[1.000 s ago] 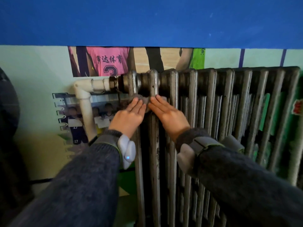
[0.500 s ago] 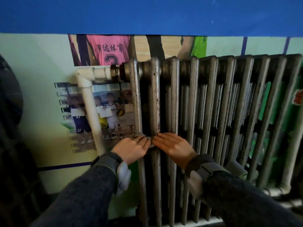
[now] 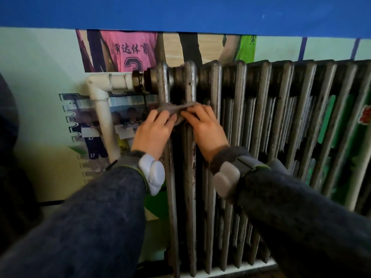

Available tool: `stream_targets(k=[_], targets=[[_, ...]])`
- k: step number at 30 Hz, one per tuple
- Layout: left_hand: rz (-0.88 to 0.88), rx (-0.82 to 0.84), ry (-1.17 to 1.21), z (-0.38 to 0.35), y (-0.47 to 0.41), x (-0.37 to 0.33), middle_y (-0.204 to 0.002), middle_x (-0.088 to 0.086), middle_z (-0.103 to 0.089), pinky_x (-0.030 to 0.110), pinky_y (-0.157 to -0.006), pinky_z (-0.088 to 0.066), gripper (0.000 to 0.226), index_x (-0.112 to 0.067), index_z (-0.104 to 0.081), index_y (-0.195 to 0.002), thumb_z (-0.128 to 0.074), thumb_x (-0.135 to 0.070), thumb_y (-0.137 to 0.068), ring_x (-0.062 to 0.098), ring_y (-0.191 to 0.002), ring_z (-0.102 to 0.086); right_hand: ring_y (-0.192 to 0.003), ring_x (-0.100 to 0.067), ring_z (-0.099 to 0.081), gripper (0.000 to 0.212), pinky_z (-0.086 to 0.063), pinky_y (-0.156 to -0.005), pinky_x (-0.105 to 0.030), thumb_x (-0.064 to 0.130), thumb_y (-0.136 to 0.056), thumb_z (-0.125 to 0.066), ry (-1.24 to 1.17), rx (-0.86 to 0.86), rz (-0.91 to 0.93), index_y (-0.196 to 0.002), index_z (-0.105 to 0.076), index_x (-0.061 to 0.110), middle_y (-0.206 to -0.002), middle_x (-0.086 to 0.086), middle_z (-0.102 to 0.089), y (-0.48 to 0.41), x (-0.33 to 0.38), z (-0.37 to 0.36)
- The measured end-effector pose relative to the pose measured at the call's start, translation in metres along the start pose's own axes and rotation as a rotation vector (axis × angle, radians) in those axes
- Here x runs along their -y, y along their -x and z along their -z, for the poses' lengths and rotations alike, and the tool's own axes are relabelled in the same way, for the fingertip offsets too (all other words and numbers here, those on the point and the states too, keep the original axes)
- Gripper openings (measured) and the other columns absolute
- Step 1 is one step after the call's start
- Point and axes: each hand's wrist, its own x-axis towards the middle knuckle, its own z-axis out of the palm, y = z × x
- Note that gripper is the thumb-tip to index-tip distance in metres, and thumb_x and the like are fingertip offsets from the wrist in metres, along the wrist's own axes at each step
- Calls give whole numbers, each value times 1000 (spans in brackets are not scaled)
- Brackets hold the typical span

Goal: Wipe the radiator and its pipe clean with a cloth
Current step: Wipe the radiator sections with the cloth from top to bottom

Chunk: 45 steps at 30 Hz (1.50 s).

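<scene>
A dark grey cast-iron radiator (image 3: pixel 261 127) with many upright ribs stands against the wall. A white pipe (image 3: pixel 104 117) with an elbow joins its upper left end. A grey cloth (image 3: pixel 172 109) lies across the two leftmost ribs, a little below the top. My left hand (image 3: pixel 154 133) presses its left part with straight fingers. My right hand (image 3: pixel 204 127) presses its right part, fingers flat on the cloth. Most of the cloth is hidden under my fingers.
Posters with sports pictures (image 3: pixel 128 51) cover the wall behind the pipe. A blue band (image 3: pixel 180 11) runs above. A white ledge (image 3: pixel 230 269) lies under the radiator. A dark shape (image 3: pixel 10 157) fills the far left.
Both hands slid the cloth down the leftmost ribs to mid height, then back up to just below the top.
</scene>
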Motion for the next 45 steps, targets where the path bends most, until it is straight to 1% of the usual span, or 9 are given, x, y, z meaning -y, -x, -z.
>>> stream_targets(k=[5, 10, 17, 21, 27, 30, 32, 35, 45], targets=[[20, 35, 1, -12, 38, -13, -95, 9, -48, 30, -45, -50, 40, -2, -69, -101, -38, -6, -76, 27, -80, -35, -92, -24, -39, 41, -57, -60, -35, 8, -75, -37, -23, 39, 36, -98, -69, -3, -92, -14, -67, 36, 2, -9], [37, 117, 33, -18, 61, -23, -93, 7, -35, 33, -42, -52, 39, -2, -68, -98, -36, -8, -78, 28, -79, -35, -92, -26, -39, 38, -56, -56, -34, 8, -76, -38, 9, 54, 48, -94, -71, -2, -88, -13, -68, 59, 9, -13], [-148, 212, 113, -6, 76, -33, -75, 16, -59, 25, -27, -41, 17, -2, -52, -82, -39, -4, -72, 25, -76, -35, -85, -27, -49, 29, -48, -32, -31, 9, -75, -45, -7, 277, 171, -86, -71, 2, -82, -11, -64, 86, 12, -9], [-160, 204, 112, 2, 74, -31, -78, 13, -55, 25, -27, -39, 19, -3, -54, -80, -37, -7, -73, 23, -76, -36, -69, -22, -63, 36, -47, -37, -23, 14, -75, -36, 53, 282, 240, -81, -72, 8, -79, -6, -65, 76, 13, 7], [12, 39, 125, 9, 15, -13, -83, 18, -57, 28, -41, -44, 16, -2, -53, -86, -43, -7, -75, 27, -79, -43, -91, -24, -45, 32, -53, -57, -31, 11, -75, -44, 67, 21, 112, -94, -68, 3, -94, -14, -65, 18, -2, 12], [55, -27, 138, 1, -3, -7, -82, 20, -58, 34, -45, -48, 24, 2, -58, -84, -38, -8, -75, 27, -82, -36, -91, -26, -45, 24, -51, -46, -31, 2, -69, -60, 41, -29, 1, -92, -69, 2, -93, -16, -64, 3, -2, 4], [56, -57, 125, -5, 0, -6, -79, 19, -59, 37, -50, -52, 27, 4, -64, -83, -39, -8, -77, 27, -83, -35, -86, -25, -38, 26, -50, -42, -30, 4, -73, -51, 1, -46, -41, -92, -69, 1, -91, -17, -63, 4, 0, -3], [96, -94, 130, -9, 8, -7, -77, 17, -60, 36, -54, -51, 32, 2, -69, -91, -41, -7, -77, 26, -80, -34, -82, -22, -34, 37, -50, -42, -27, 9, -75, -38, -26, -59, -63, -93, -69, 0, -88, -16, -63, 13, 3, -10], [108, 6, 126, -14, 44, -22, -76, 13, -60, 31, -54, -51, 36, -4, -71, -92, -40, -13, -76, 25, -78, -34, -80, -22, -34, 34, -54, -51, -34, 8, -78, -41, -39, 11, -31, -96, -69, 1, -89, -14, -63, 53, 6, -15]])
